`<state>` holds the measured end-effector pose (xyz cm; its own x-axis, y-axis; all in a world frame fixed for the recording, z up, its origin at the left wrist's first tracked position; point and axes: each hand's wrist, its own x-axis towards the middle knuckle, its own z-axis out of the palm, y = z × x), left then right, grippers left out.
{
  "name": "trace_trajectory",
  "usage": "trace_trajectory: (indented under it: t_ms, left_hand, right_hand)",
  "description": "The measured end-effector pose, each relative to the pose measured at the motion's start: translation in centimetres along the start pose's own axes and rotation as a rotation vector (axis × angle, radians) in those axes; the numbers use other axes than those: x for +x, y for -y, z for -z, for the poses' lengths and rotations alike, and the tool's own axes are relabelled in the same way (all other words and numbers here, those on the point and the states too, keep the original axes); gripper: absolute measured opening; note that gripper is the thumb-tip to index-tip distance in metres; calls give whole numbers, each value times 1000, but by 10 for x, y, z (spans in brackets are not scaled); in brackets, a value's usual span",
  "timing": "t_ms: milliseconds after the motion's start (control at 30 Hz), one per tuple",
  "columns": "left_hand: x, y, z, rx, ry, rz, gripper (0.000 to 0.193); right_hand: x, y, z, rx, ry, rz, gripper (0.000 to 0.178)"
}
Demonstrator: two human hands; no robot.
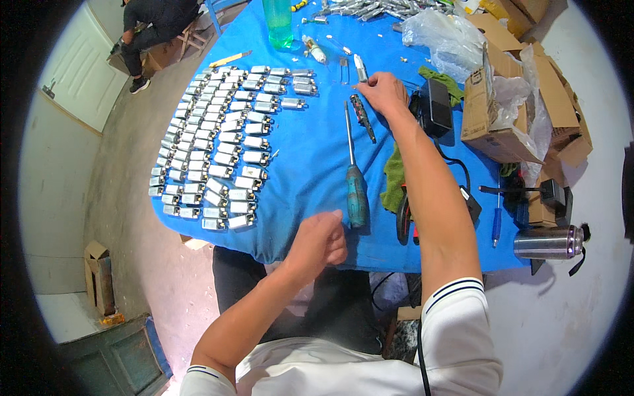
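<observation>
My right hand point(384, 92) reaches over the blue-covered table, fingers closed at the lower end of a small white-and-grey tube point(360, 68). Near the table's front edge is my left hand point(319, 239), its fingers curled in; whatever they may hold is hidden. Just beyond it lies a screwdriver point(355, 191) with a teal handle, its shaft pointing away from me. Between that shaft and my right forearm rests a dark, slim pen-like tool point(362, 117). Many small silver metal-cased parts point(226, 148) lie in rows on the left side.
A green bottle point(279, 26), a yellow cutter knife point(230, 59) and a heap of metal pieces point(376, 8) are farther back. At right are a black adapter point(436, 109), an open cardboard box point(492, 125) and a steel flask point(549, 242). Another person point(158, 23) sits at far left.
</observation>
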<state>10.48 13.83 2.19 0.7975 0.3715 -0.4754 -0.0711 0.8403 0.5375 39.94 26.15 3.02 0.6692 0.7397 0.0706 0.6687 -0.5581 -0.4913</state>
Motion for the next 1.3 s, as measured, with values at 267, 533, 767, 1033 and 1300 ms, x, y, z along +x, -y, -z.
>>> trace_trajectory:
  t_ms: [267, 533, 767, 1033, 1300]
  left_hand:
    - [0, 0, 3, -80, 40, 17, 39]
    - [-6, 11, 9, -185, 5, -54, 44]
    - [-56, 27, 24, -99, 68, 71, 53]
    - [-94, 41, 34, -1, 28, 131, 45]
    - [-93, 47, 36, -31, -50, 98, 44]
  right_hand:
    - [-47, -26, 35, 534, 79, -11, 20]
    - [-238, -29, 95, 542, -36, 371, 14]
    - [-302, -33, 91, 376, -17, 650, 12]
    - [-311, -23, 68, 310, 89, 807, 17]
    - [-298, -13, 53, 281, 47, 779, 26]
